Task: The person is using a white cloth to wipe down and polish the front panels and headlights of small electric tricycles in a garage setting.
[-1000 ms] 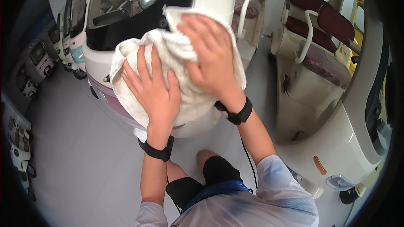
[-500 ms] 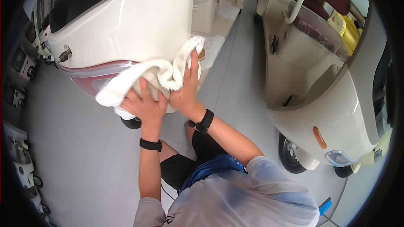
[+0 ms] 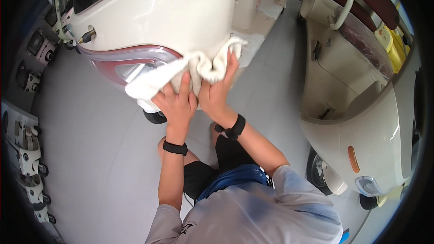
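A white towel (image 3: 151, 80) lies bunched across the lower front corner of a cream-coloured small electric vehicle (image 3: 194, 22). My left hand (image 3: 176, 105) presses into the towel's lower edge, its fingers pointing up and the cloth under them. Just right of it, my right hand (image 3: 216, 96) holds the towel's bunched right part, with fingers reaching up along the bodywork. A maroon and silver headlight surround (image 3: 131, 55) shows left of the towel. Part of the clear headlight (image 3: 133, 70) is covered by the cloth. Below it shows a black wheel (image 3: 155, 116).
A second cream vehicle (image 3: 375, 126) with maroon seats stands at right. From the near vehicle's side juts a small dark fitting (image 3: 87, 36). Several small white vehicles (image 3: 29, 162) line the left edge. The grey tiled floor (image 3: 90, 153) runs between them.
Both hands and the towel have shifted slightly right and up in view, along with the whole scene. More of the headlight and its maroon surround now shows. Both hands stay on the towel.
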`<action>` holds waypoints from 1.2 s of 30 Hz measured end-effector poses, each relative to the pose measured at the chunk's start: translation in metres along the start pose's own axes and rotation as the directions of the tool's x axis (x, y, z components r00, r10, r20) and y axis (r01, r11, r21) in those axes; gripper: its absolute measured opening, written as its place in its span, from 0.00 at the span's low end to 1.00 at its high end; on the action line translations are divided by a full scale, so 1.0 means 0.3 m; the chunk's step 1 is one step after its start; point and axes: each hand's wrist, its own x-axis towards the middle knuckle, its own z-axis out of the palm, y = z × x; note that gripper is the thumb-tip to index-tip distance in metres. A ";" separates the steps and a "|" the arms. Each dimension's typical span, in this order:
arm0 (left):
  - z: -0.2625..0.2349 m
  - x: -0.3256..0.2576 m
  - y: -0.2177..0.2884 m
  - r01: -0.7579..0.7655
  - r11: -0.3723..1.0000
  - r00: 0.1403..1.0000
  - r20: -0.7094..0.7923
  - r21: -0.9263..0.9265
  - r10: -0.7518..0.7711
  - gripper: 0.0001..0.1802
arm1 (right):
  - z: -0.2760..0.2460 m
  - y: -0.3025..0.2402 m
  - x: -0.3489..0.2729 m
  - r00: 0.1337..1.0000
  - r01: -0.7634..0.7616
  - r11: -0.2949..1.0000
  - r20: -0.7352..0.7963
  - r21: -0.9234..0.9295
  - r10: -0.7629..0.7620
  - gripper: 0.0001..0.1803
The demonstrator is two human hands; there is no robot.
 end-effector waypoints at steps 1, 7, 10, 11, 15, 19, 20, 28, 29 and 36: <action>-0.029 0.082 0.000 0.001 1.000 1.000 -0.002 -0.012 -0.001 0.39 | 0.002 -0.028 0.069 0.997 0.044 0.999 -0.067 0.003 -0.043 0.37; -0.085 0.315 0.024 0.074 0.996 0.989 -0.123 -0.049 -0.080 0.35 | -0.020 -0.146 0.299 0.983 0.055 0.997 -0.180 0.051 -0.045 0.42; -0.035 0.282 0.023 0.068 0.998 0.970 -0.236 0.004 -0.065 0.34 | -0.026 -0.109 0.282 0.973 0.064 0.997 -0.223 0.040 -0.054 0.40; -0.026 0.270 0.026 0.056 0.998 0.967 -0.248 -0.014 -0.058 0.34 | -0.024 -0.085 0.266 0.975 0.037 0.996 -0.223 0.080 -0.018 0.38; -0.012 0.229 0.038 0.078 0.997 0.964 -0.251 -0.024 -0.082 0.33 | -0.015 -0.065 0.199 0.972 -0.059 0.966 -0.206 0.250 0.112 0.28; 0.027 0.162 0.047 0.041 0.998 0.973 -0.229 0.044 -0.030 0.31 | 0.009 0.015 0.092 0.943 -0.163 0.940 -0.233 0.298 0.238 0.19; 0.046 0.130 0.054 0.040 0.998 0.973 -0.231 0.042 -0.029 0.31 | 0.011 0.047 0.056 0.943 -0.161 0.941 -0.234 0.298 0.235 0.19; 0.168 -0.117 0.058 -0.102 0.986 0.969 -0.212 0.132 0.128 0.30 | 0.040 0.246 -0.221 0.888 -0.351 0.810 -0.108 0.470 0.447 0.19; 0.163 -0.115 0.060 -0.104 0.988 0.974 -0.189 0.115 0.125 0.31 | 0.026 0.256 -0.223 0.886 -0.381 0.788 -0.053 0.483 0.461 0.20; 0.016 0.061 0.012 -0.084 0.996 0.994 -0.075 0.025 0.085 0.36 | 0.004 -0.042 0.098 0.916 -0.260 0.849 -0.161 0.460 0.368 0.18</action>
